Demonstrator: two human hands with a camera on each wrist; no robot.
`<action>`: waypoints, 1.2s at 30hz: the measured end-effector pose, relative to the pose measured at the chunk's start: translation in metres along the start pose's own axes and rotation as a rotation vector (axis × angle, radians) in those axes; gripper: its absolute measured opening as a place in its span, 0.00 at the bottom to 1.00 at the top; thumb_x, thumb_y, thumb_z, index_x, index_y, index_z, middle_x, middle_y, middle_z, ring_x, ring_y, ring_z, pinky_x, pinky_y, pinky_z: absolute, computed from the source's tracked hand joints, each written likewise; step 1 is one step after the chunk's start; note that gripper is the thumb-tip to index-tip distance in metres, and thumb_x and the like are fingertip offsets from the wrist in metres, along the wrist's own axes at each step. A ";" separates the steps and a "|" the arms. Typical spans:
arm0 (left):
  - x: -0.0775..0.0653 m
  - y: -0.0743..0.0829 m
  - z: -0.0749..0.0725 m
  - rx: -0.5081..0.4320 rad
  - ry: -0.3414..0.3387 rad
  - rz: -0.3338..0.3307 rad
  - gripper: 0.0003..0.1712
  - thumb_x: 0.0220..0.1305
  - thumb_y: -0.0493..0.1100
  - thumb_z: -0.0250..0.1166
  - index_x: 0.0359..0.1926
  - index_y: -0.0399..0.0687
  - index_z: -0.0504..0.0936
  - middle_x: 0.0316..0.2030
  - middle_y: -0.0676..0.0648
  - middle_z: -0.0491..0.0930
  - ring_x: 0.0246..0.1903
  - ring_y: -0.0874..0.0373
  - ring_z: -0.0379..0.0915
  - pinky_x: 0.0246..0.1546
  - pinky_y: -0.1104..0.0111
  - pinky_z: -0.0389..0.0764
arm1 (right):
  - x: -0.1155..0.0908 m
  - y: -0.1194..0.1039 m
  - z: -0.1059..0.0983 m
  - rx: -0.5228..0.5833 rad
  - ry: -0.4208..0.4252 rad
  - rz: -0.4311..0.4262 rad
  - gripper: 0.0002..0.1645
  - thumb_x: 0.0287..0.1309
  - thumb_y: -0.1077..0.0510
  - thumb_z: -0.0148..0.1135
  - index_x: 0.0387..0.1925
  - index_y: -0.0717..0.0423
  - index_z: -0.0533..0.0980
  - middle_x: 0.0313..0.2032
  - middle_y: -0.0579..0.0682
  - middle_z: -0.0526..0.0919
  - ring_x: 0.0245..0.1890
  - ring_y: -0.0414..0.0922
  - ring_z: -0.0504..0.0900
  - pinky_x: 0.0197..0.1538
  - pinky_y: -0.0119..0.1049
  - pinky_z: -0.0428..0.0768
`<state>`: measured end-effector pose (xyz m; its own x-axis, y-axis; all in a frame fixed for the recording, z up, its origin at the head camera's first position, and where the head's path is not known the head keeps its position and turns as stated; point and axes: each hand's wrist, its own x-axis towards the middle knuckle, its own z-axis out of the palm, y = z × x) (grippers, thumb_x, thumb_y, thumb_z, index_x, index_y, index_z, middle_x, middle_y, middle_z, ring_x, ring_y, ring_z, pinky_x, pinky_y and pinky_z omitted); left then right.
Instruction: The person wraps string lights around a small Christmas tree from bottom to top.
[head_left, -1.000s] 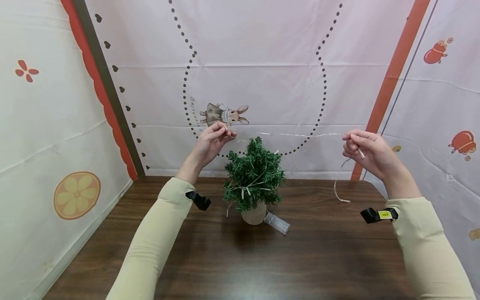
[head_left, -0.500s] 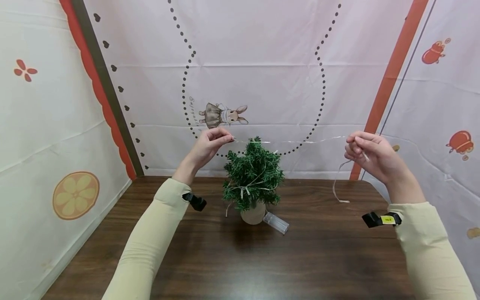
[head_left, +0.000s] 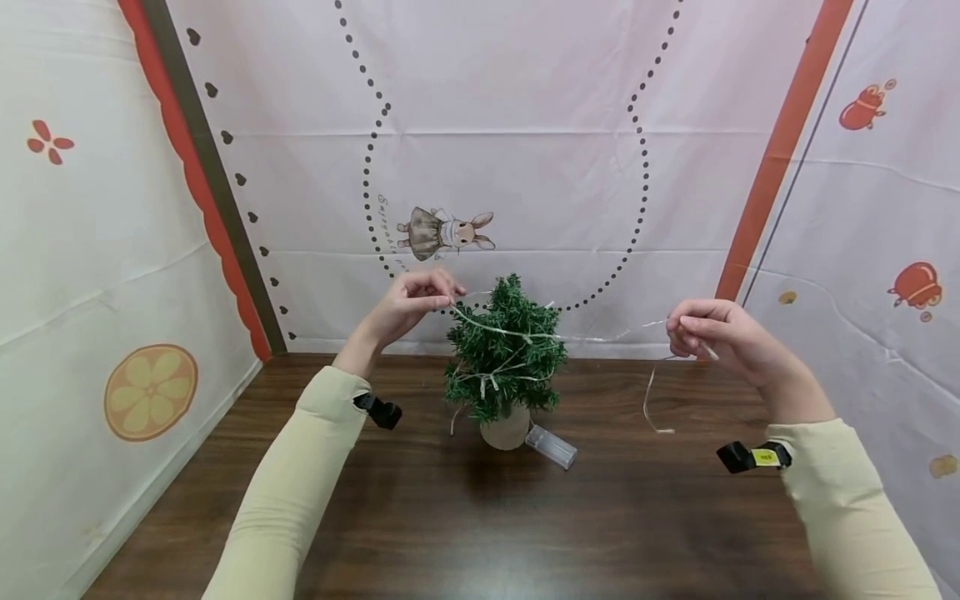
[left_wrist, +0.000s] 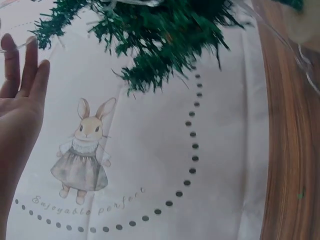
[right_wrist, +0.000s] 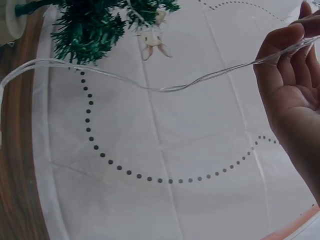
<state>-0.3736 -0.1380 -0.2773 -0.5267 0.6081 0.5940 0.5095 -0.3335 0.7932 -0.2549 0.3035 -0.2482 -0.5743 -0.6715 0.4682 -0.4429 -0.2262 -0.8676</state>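
Observation:
A small artificial Christmas tree [head_left: 508, 354] stands upright in a pale pot [head_left: 504, 430], with clear string lights wound round its lower branches. My left hand [head_left: 405, 312] is at the tree's upper left and pinches the string-light wire [head_left: 487, 325] between thumb and fingertips. From there the wire crosses in front of the upper branches to my right hand [head_left: 712, 337], well to the tree's right, which grips it. Below the right hand a loose tail [head_left: 651, 400] of wire dangles. In the right wrist view the clear strands [right_wrist: 170, 90] run from the curled fingers past the tree.
A clear plastic battery box [head_left: 552, 447] lies on the dark wooden table [head_left: 450, 533] at the right of the pot. Behind the tabletop hangs a pale printed cloth [head_left: 517, 183] with a rabbit picture; similar cloths flank both sides.
Both hands have come down, the right one more. The stretch of wire between them has dropped from the level of the treetop to across the front of the upper branches.

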 end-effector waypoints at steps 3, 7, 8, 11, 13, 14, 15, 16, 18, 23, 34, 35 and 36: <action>-0.005 0.000 -0.002 0.039 -0.009 -0.025 0.05 0.58 0.30 0.60 0.33 0.41 0.81 0.40 0.41 0.77 0.52 0.44 0.70 0.56 0.65 0.72 | 0.000 0.005 0.001 -0.012 -0.017 0.012 0.28 0.64 0.78 0.29 0.42 0.59 0.77 0.24 0.43 0.73 0.26 0.46 0.68 0.27 0.38 0.61; -0.010 -0.003 -0.004 0.059 0.002 -0.030 0.05 0.58 0.30 0.60 0.33 0.41 0.81 0.39 0.38 0.76 0.53 0.42 0.69 0.59 0.64 0.71 | -0.002 0.011 -0.001 -0.017 -0.021 0.026 0.27 0.65 0.77 0.30 0.42 0.60 0.77 0.26 0.41 0.76 0.27 0.42 0.71 0.27 0.40 0.59; -0.011 -0.004 -0.004 0.071 0.008 -0.032 0.06 0.59 0.29 0.60 0.33 0.41 0.81 0.39 0.38 0.76 0.53 0.44 0.69 0.58 0.65 0.72 | -0.002 0.012 -0.002 -0.020 -0.016 0.035 0.27 0.65 0.77 0.31 0.43 0.60 0.78 0.27 0.41 0.76 0.27 0.41 0.71 0.26 0.40 0.59; -0.016 -0.005 -0.004 0.130 0.023 -0.041 0.07 0.59 0.29 0.60 0.33 0.43 0.82 0.41 0.39 0.77 0.53 0.47 0.69 0.56 0.65 0.73 | -0.004 0.015 -0.003 -0.045 0.002 0.066 0.26 0.66 0.76 0.32 0.43 0.59 0.78 0.27 0.40 0.77 0.28 0.39 0.73 0.25 0.40 0.59; -0.019 -0.005 -0.002 0.183 0.027 -0.040 0.06 0.58 0.29 0.62 0.32 0.43 0.82 0.40 0.40 0.77 0.53 0.48 0.69 0.57 0.66 0.73 | -0.006 0.016 -0.004 -0.057 0.011 0.086 0.25 0.67 0.75 0.33 0.42 0.59 0.78 0.27 0.40 0.77 0.28 0.38 0.73 0.25 0.40 0.58; -0.021 -0.006 -0.002 0.207 0.027 -0.038 0.06 0.58 0.30 0.62 0.32 0.44 0.83 0.40 0.41 0.77 0.53 0.49 0.69 0.58 0.66 0.72 | -0.007 0.017 -0.005 -0.065 0.017 0.094 0.25 0.67 0.75 0.33 0.42 0.59 0.78 0.26 0.40 0.77 0.28 0.38 0.73 0.25 0.40 0.58; -0.022 -0.006 -0.001 0.226 0.028 -0.035 0.06 0.57 0.30 0.63 0.32 0.44 0.83 0.39 0.43 0.78 0.53 0.48 0.69 0.59 0.66 0.71 | -0.008 0.017 -0.005 -0.077 0.025 0.099 0.25 0.67 0.75 0.33 0.42 0.58 0.78 0.26 0.40 0.77 0.28 0.38 0.73 0.24 0.40 0.58; -0.024 -0.007 0.000 0.238 0.028 -0.028 0.06 0.57 0.30 0.63 0.32 0.43 0.83 0.38 0.43 0.78 0.53 0.47 0.69 0.60 0.65 0.70 | -0.009 0.017 -0.006 -0.084 0.031 0.101 0.25 0.67 0.75 0.33 0.42 0.58 0.78 0.26 0.40 0.76 0.28 0.38 0.72 0.24 0.41 0.57; -0.026 -0.009 0.000 0.257 0.035 -0.016 0.05 0.56 0.29 0.64 0.31 0.41 0.83 0.37 0.44 0.78 0.52 0.44 0.68 0.61 0.65 0.69 | -0.011 0.018 -0.008 -0.092 0.041 0.107 0.26 0.67 0.75 0.33 0.42 0.57 0.79 0.25 0.41 0.76 0.27 0.39 0.72 0.25 0.41 0.57; -0.032 -0.020 -0.002 0.264 0.036 -0.032 0.02 0.58 0.28 0.63 0.32 0.33 0.83 0.38 0.40 0.78 0.51 0.38 0.67 0.56 0.65 0.73 | -0.015 0.021 -0.013 -0.083 0.042 0.118 0.26 0.67 0.74 0.32 0.43 0.56 0.78 0.26 0.41 0.75 0.27 0.41 0.70 0.26 0.42 0.55; -0.027 0.005 0.020 0.339 0.247 -0.053 0.06 0.64 0.33 0.59 0.35 0.36 0.82 0.35 0.48 0.80 0.37 0.57 0.75 0.39 0.69 0.77 | -0.024 0.025 -0.026 0.031 0.102 0.112 0.29 0.69 0.72 0.28 0.45 0.56 0.79 0.28 0.41 0.78 0.29 0.37 0.74 0.30 0.34 0.67; -0.023 0.010 0.023 0.366 0.301 -0.066 0.05 0.64 0.35 0.60 0.36 0.38 0.82 0.34 0.49 0.80 0.36 0.58 0.74 0.39 0.70 0.77 | -0.024 0.024 -0.027 0.047 0.104 0.115 0.29 0.70 0.71 0.28 0.45 0.57 0.78 0.28 0.42 0.78 0.29 0.37 0.73 0.31 0.33 0.70; -0.018 0.015 0.027 0.393 0.348 -0.086 0.06 0.64 0.37 0.62 0.37 0.39 0.82 0.34 0.50 0.80 0.35 0.59 0.74 0.39 0.69 0.77 | -0.024 0.023 -0.028 0.059 0.104 0.114 0.28 0.70 0.71 0.28 0.46 0.58 0.78 0.28 0.42 0.78 0.28 0.38 0.73 0.32 0.32 0.71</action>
<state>-0.3381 -0.1343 -0.2793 -0.7386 0.3244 0.5909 0.6355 0.0425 0.7709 -0.2709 0.3344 -0.2742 -0.6880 -0.6196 0.3779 -0.3308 -0.1958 -0.9232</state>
